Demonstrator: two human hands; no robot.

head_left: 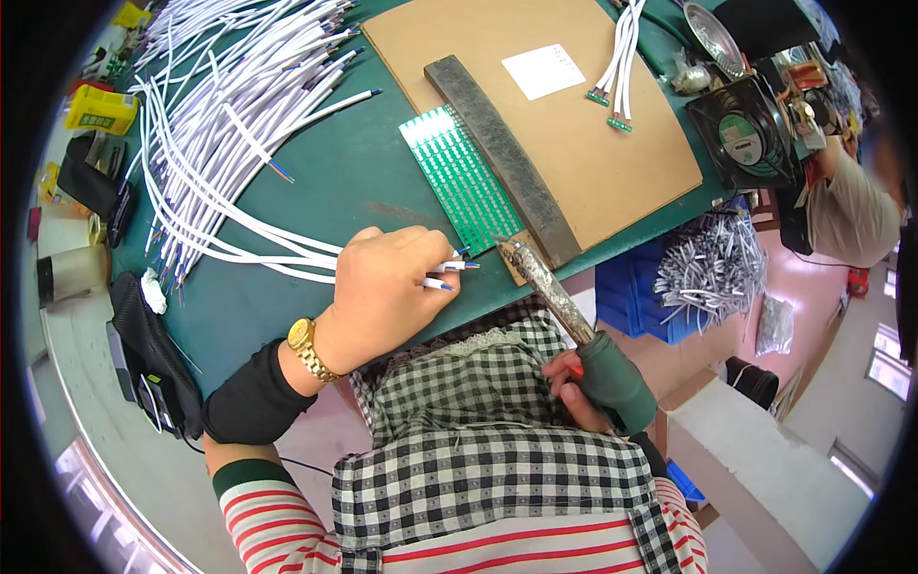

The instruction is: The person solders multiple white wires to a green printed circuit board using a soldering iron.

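Several white cables [258, 232] run across the bench into my left hand [387, 292], which is closed round them. Their stripped ends, with blue and other thin wires, poke out past my fingers near a green circuit board panel [459, 177]. In my right hand [576, 394], partly hidden behind the handle, is a soldering iron [559, 304] with a dark green grip. Its worn tip is beside the panel's near end, by a small brown piece; I cannot tell if they touch. A dark heavy bar [502, 153] lies along the panel's right side.
A big pile of white cables [258, 86] covers the bench's left. Cables with small green boards [620, 124] lie on brown cardboard [622, 172] near a white paper [543, 72]. A black fan [741, 139], a blue bin [626, 292] and another person's sleeve [856, 215] are at right.
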